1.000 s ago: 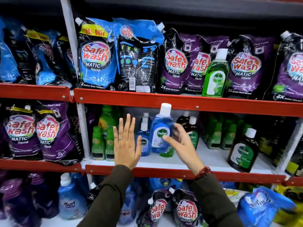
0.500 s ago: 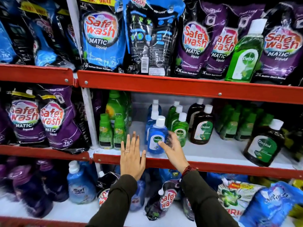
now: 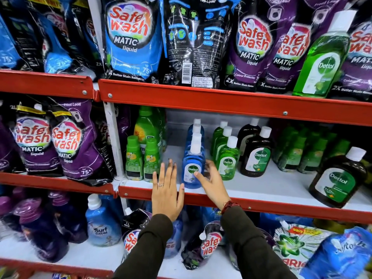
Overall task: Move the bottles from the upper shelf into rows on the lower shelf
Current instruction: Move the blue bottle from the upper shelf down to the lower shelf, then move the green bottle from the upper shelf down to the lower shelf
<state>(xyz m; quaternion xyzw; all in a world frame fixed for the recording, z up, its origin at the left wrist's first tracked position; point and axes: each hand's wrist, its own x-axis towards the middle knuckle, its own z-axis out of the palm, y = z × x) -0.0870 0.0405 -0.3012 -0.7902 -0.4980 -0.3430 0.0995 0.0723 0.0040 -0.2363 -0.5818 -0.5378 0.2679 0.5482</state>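
A blue Dettol bottle (image 3: 192,170) stands at the front of a row of blue bottles on the lower shelf (image 3: 281,188). My right hand (image 3: 213,184) is around its right side, thumb on the label and fingers behind it. My left hand (image 3: 167,194) is flat and open just left of the bottle, its thumb near the base. To the right stand a row of green Dettol bottles (image 3: 227,158) and a row of brown ones (image 3: 257,156). A tall green Dettol bottle (image 3: 324,57) stands on the upper shelf (image 3: 201,97) among detergent pouches.
A large brown Dettol bottle (image 3: 340,178) stands alone at the lower shelf's right front. Small green bottles (image 3: 141,160) fill its left end beside a white upright (image 3: 112,137). Safe Wash pouches (image 3: 130,37) crowd the upper shelf. Bottles and pouches fill the bottom shelf.
The blue bottle has come down from mid-air and now stands at the front of the blue row. Both hands dropped with it, and the view has moved closer to the shelf.
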